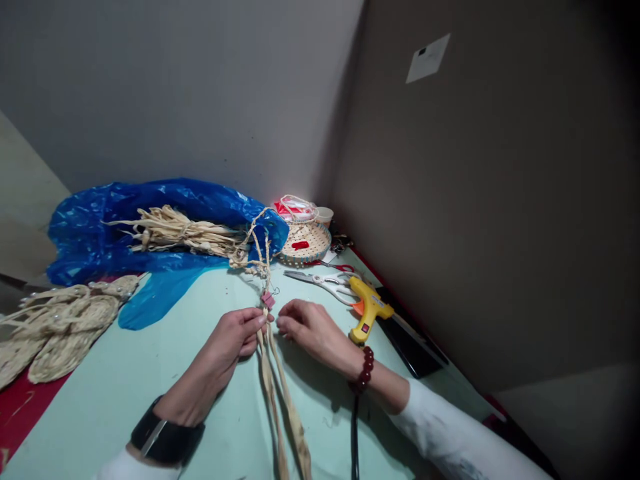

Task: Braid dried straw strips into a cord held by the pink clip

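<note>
A braided cord (267,257) of dried, pale plant strips, which look like corn husk, runs down the table. A pink binder clip (268,300) grips it at the lower end of the braid. Just below the clip, my left hand (235,337) pinches the strips between thumb and fingers. Loose husk strips (293,417) hang from there toward the table's near edge. Close on the right side is my right hand (313,333), its fingers curled and thumb drawn in by the strips. Whatever lies between those fingertips is hidden.
Behind, a blue plastic bag (170,190) holds a bundle of husk strips (185,233). Woven soles (75,327) lie at left. To the right are scissors (325,283), a yellow glue gun (367,310) with its black cord, and a dark flat object (410,347). A woven basket (315,233) stands near the corner.
</note>
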Demonstrator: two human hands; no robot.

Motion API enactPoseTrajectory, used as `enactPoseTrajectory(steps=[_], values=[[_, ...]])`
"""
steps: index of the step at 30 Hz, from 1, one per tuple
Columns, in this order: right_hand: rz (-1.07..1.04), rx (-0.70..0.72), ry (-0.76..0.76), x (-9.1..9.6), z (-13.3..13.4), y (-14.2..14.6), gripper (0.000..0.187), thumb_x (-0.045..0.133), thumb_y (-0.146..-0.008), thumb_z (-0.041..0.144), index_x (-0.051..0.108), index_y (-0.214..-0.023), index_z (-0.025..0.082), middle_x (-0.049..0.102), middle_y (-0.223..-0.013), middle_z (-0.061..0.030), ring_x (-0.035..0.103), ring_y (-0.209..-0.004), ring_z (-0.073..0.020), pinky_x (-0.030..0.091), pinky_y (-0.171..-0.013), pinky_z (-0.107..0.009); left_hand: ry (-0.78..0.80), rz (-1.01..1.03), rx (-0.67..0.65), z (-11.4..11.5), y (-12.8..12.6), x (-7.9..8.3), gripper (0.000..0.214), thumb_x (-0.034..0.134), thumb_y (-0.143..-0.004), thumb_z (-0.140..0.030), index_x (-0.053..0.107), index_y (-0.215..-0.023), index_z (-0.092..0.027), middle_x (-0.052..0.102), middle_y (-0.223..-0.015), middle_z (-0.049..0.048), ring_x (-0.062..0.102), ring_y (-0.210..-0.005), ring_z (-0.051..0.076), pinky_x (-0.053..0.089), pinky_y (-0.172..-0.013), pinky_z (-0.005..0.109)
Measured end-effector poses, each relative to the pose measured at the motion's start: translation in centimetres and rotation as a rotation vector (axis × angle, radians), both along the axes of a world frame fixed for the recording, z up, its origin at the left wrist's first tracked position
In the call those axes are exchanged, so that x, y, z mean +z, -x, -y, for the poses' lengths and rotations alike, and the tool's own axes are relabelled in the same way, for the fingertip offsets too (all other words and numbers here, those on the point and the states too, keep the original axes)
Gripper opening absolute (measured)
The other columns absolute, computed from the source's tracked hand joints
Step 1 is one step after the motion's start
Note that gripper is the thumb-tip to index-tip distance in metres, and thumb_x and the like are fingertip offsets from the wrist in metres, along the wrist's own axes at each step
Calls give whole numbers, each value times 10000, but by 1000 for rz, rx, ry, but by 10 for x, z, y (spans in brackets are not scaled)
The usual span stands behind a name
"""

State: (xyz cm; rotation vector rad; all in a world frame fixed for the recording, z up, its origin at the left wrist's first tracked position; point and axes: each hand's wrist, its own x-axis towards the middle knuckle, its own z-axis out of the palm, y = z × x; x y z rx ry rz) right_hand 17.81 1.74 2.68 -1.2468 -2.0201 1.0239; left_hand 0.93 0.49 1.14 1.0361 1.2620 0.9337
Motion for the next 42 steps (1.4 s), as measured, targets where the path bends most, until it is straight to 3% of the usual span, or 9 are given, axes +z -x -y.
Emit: enactPoseTrajectory(steps=[9, 14, 18, 21, 26, 30, 37, 42], values=[[17, 112, 0, -4, -1, 15, 118, 528, -841, 201, 623, -894, 154, 677, -803, -42, 577, -719, -155, 360, -618, -231, -39, -27, 41, 6, -2, 0, 364, 639, -648, -423, 538, -845, -136, 498, -540, -69, 220, -370, 14, 126, -399, 184], [51, 112, -8, -7, -1, 14, 143, 454, -807, 104, 580, -773, 161, 637, -722, -41, 534, -658, -150, 323, -581, -235, -103, -166, 74, 7, -1, -5, 263, 594, -703, -362, 489, -866, -183, 550, -552, -67, 327, -389, 58, 208, -413, 190], [29, 64, -19, -12, -3, 20, 174, 436, -858, 165, 550, -727, 171, 615, -718, -29, 500, -648, -135, 298, -570, -230, -193, -289, 60, 8, 2, -7, 191, 561, -740, -310, 483, -881, -207, 584, -609, -51, 516, -546, 133, 363, -534, 235], [0, 24, -29, -12, -3, 23, 214, 459, -880, 208, 564, -697, 171, 606, -671, -6, 485, -624, -117, 293, -576, -225, -258, -393, 60, 11, 3, -5, 160, 548, -770, -289, 495, -906, -226, 627, -672, -33, 587, -689, 190, 406, -670, 290], [-13, -51, -17, -15, -2, 26, 206, 513, -859, 234, 599, -683, 168, 570, -595, 10, 449, -575, -112, 266, -540, -229, -347, -680, 19, 17, 0, 9, 92, 475, -845, -290, 539, -880, -234, 700, -754, 7, 631, -733, 221, 396, -685, 299], [-7, -86, -5, -17, -3, 27, 165, 521, -836, 214, 585, -691, 171, 558, -589, 11, 454, -570, -116, 261, -536, -226, -354, -865, -46, 18, 1, 16, 223, 414, -869, -298, 619, -811, -231, 727, -751, 27, 668, -771, 238, 419, -692, 297], [13, -86, -47, -10, 1, 28, 122, 510, -787, 128, 558, -691, 186, 536, -584, 6, 420, -549, -127, 240, -547, -249, -347, -945, 107, 17, -1, 14, 204, 498, -803, -267, 689, -751, -218, 754, -807, 29, 668, -758, 220, 448, -686, 284], [-47, -64, -41, -11, 2, 26, 144, 499, -756, 83, 550, -676, 191, 555, -587, 11, 443, -547, -126, 275, -555, -241, -484, -1034, 113, 26, -16, 8, 234, 456, -837, -220, 662, -730, -187, 674, -724, 47, 623, -681, 200, 434, -655, 291]])
